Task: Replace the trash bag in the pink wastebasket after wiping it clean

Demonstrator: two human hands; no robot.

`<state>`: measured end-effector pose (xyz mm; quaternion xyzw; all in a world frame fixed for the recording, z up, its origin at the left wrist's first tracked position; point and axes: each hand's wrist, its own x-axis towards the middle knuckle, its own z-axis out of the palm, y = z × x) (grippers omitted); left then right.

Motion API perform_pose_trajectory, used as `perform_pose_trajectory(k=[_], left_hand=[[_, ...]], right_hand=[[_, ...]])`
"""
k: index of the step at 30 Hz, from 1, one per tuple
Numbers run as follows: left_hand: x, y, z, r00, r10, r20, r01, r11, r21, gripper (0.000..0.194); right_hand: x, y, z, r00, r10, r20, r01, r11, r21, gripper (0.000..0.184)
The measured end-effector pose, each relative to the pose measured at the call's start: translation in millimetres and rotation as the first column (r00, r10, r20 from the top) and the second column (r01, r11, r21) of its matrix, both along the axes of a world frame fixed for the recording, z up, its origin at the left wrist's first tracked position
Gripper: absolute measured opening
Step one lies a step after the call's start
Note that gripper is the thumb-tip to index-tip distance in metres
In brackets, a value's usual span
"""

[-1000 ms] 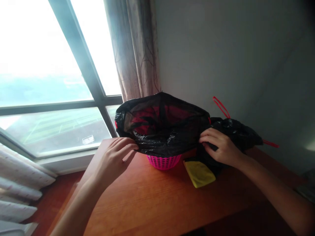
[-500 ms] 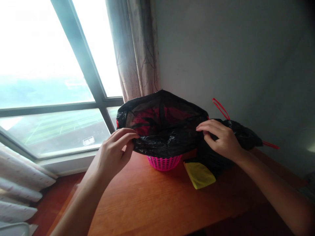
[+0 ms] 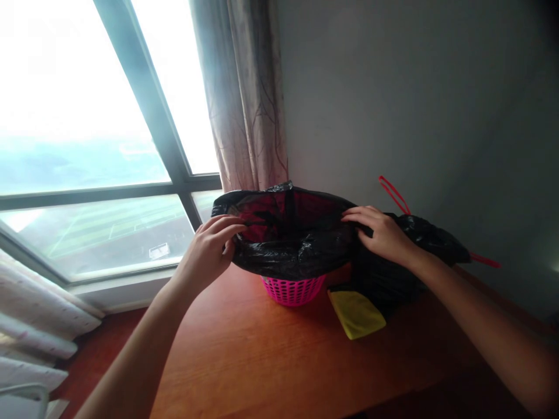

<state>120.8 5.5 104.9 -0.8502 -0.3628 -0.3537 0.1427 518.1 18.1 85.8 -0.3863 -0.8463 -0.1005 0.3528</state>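
A small pink plastic basket [image 3: 292, 290] stands on the wooden table [image 3: 271, 361] near the wall. A black bin liner [image 3: 290, 247] lines it and folds down over its rim. My left hand [image 3: 212, 251] pinches the liner's left edge with thumb and fingers. My right hand [image 3: 379, 233] grips the liner's right edge, fingers curled over it. The basket's inside shows red through the thin plastic.
A second black bag [image 3: 419, 250] with red drawstrings [image 3: 394, 195] lies right of the basket against the wall. A yellow cloth [image 3: 357, 313] lies flat on the table before it. A curtain [image 3: 251, 93] and a large window [image 3: 87, 128] are behind and left.
Both hands have risen from the liner's lower fold to the basket's rim. The liner's raised back edge has come down, so the bag sits lower and flatter.
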Motion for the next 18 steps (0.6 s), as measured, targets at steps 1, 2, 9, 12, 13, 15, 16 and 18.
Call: perform_pose_trajectory(k=[1, 2, 9, 12, 13, 15, 16, 18], left_hand=[[0, 2, -1.3, 1.000, -0.003, -0.003, 0.003, 1.000, -0.011, 0.038], [-1, 5, -2.6, 1.000, -0.008, -0.010, 0.007, 1.000, -0.023, 0.040], [-1, 18, -7.7, 0.999, 0.006, -0.040, -0.010, 0.996, -0.090, 0.035], [-3, 15, -5.9, 1.000, -0.008, -0.029, 0.005, 0.995, -0.097, 0.030], [-4, 13, -4.9, 0.999, -0.012, -0.029, 0.009, 0.995, -0.096, 0.029], [-6, 6, -2.8, 0.999, -0.020, -0.037, 0.017, 0.996, -0.091, 0.027], [-6, 2, -2.1, 0.999, -0.025, -0.042, 0.021, 0.996, -0.090, 0.026], [-8, -5, -1.4, 0.998, -0.037, -0.044, 0.033, 0.996, -0.085, 0.025]], right_hand=[[0, 1, -0.5, 1.000, 0.001, -0.007, -0.001, 1.000, -0.012, 0.047], [1, 2, -1.0, 1.000, 0.003, -0.014, -0.003, 1.000, -0.023, 0.047], [-5, 7, -3.7, 0.998, 0.012, -0.063, -0.016, 0.998, -0.068, 0.041], [-7, 5, -2.7, 0.996, 0.026, -0.082, -0.032, 0.997, -0.071, 0.035], [-7, 3, -1.8, 0.996, 0.030, -0.083, -0.036, 0.997, -0.072, 0.033], [-7, -2, 0.2, 0.997, 0.033, -0.076, -0.039, 0.996, -0.075, 0.032], [-7, -4, 1.2, 0.997, 0.034, -0.069, -0.039, 0.996, -0.078, 0.032], [-8, -10, 2.9, 0.998, 0.034, -0.057, -0.039, 0.996, -0.082, 0.033]])
